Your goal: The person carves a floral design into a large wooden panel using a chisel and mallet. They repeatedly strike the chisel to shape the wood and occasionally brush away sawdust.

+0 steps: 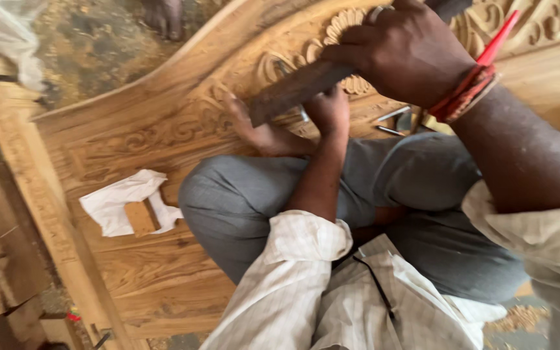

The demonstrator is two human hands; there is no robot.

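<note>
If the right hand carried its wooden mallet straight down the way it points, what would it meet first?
Most likely the left hand, closed on a tool just below the mallet held by the right hand; depth is unclear, the carved panel lies beneath.

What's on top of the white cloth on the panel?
A small flat wooden block lies on the white cloth, which rests on the carved wooden panel. Anything beneath the cloth is covered.

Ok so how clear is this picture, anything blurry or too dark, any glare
Head view: soft, even daylight with no harsh shadows or glare. The right hand and the wooden mallet it grips are smeared by motion blur. The left hand and the carved wooden panel look soft too. The white cloth is bright but not blown out. The left edge is dim.
</note>
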